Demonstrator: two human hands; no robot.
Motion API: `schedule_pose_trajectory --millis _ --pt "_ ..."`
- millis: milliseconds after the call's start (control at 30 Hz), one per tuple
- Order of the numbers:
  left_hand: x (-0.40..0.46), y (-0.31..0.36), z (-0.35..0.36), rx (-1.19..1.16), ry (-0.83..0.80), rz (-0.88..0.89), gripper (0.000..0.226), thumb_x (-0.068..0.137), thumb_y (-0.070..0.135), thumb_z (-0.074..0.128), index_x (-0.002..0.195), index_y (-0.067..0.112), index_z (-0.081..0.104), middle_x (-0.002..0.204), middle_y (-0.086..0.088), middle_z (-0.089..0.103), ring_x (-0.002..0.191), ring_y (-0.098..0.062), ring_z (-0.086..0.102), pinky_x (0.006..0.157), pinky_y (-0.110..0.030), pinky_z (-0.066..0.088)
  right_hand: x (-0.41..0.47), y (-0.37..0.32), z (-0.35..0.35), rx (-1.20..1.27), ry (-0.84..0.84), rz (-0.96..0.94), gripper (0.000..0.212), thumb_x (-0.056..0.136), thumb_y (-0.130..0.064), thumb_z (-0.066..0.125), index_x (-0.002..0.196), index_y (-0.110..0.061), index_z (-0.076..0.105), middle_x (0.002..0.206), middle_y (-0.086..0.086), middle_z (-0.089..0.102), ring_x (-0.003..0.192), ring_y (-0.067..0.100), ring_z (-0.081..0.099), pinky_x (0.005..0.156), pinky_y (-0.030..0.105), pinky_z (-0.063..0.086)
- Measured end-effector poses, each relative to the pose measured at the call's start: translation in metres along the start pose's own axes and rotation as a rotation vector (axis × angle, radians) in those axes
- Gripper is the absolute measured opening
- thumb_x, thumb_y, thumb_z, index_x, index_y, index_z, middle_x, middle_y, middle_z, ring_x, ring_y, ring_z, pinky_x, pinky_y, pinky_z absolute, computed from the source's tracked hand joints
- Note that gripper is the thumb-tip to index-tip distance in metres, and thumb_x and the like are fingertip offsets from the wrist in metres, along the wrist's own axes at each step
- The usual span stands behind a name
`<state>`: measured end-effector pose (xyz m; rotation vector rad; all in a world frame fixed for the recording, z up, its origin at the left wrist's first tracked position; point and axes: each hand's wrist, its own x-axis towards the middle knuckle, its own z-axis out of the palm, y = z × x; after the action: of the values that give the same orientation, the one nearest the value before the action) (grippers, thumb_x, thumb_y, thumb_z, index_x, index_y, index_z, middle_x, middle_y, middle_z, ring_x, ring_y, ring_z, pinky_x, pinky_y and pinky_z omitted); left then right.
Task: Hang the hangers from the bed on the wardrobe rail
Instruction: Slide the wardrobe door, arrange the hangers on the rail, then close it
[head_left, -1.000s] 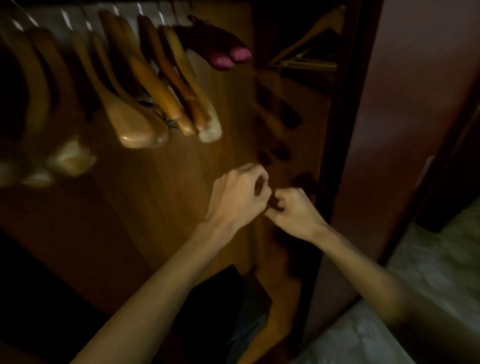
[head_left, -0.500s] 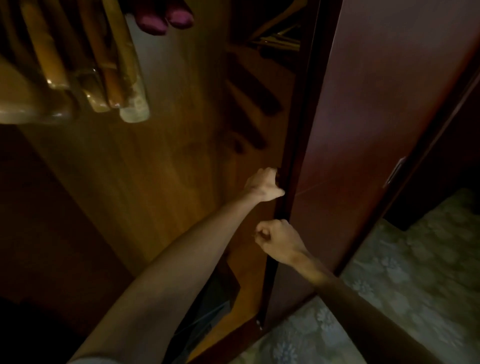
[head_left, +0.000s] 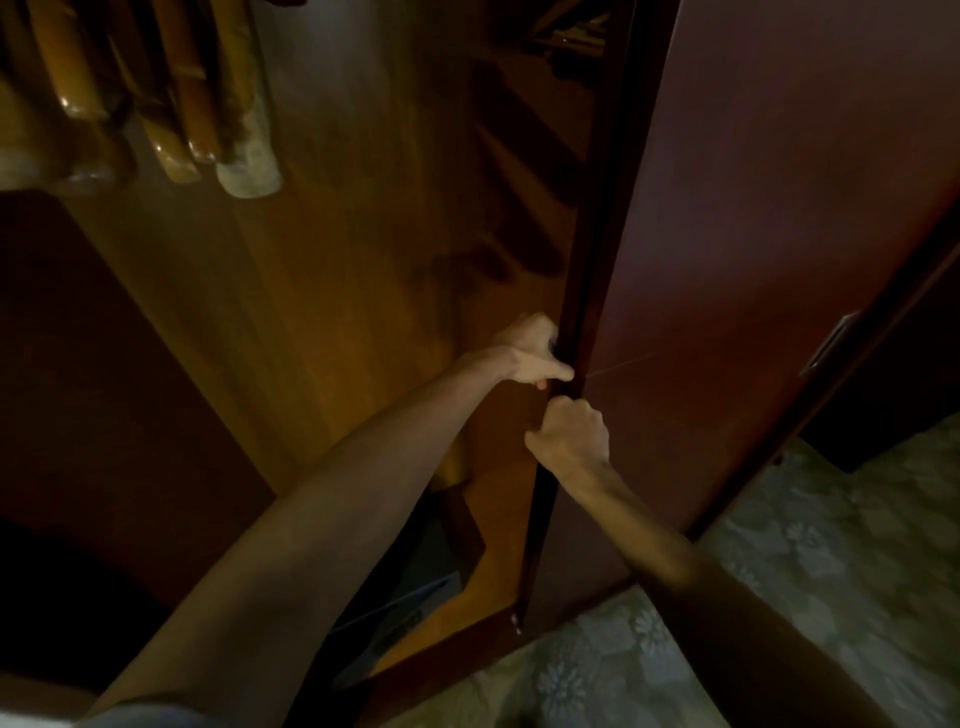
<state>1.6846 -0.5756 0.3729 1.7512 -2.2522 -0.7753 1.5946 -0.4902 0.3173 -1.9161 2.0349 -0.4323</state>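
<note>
Several wooden hangers (head_left: 197, 98) hang at the top left inside the wardrobe; the rail itself is out of view. Both hands are at the edge of the dark red sliding wardrobe door (head_left: 753, 260). My left hand (head_left: 535, 351) grips the door's edge, fingers behind it and thumb in front. Just below, my right hand (head_left: 571, 436) is curled round the same edge. Neither hand holds a hanger.
The wardrobe's wooden back panel (head_left: 337, 260) is lit inside. A dark object (head_left: 410, 587) lies on the wardrobe floor. A metal handle (head_left: 826, 343) sits on the door at the right. Patterned green floor (head_left: 779, 597) spreads below right.
The view has swung right and down from the hangers. Both hands moved from in front of the wardrobe interior to the door's edge and took hold of it.
</note>
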Motion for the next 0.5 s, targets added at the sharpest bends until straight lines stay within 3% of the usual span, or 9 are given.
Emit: schedule_pose_trajectory --millis 133,300,500 --pt "-0.006 -0.007 -0.004 -0.024 -0.007 0.103 0.017 0.080 0.024 0.077 0.091 0.012 0.076 0.085 0.000 0.078 0.061 -0.011 0.074 0.070 -0.037 0.064 0.002 0.004 0.001 -0.037 0.032 -0.005 0.023 0.093 -0.032 0.066 0.093 -0.009 0.066 0.080 0.003 0.062 0.085 0.023 0.071 0.063 0.029 0.052" --pt "-0.014 -0.023 -0.006 -0.057 0.016 0.093 0.014 0.076 0.021 0.077 0.080 0.009 0.075 0.072 -0.001 0.076 0.062 -0.014 0.074 0.068 -0.042 0.064 0.008 -0.002 0.005 -0.177 0.076 -0.053 0.024 0.093 -0.031 0.067 0.099 -0.008 0.068 0.095 0.008 0.070 0.090 0.025 0.071 0.069 0.032 0.057" --pt "-0.033 -0.048 -0.008 -0.048 0.049 0.095 0.015 0.076 0.025 0.076 0.082 0.011 0.074 0.070 0.002 0.076 0.057 -0.010 0.073 0.069 -0.040 0.064 0.009 0.005 0.033 -0.159 -0.145 -0.032 0.023 0.093 -0.031 0.067 0.099 -0.009 0.068 0.099 0.007 0.068 0.093 0.025 0.069 0.068 0.031 0.053"
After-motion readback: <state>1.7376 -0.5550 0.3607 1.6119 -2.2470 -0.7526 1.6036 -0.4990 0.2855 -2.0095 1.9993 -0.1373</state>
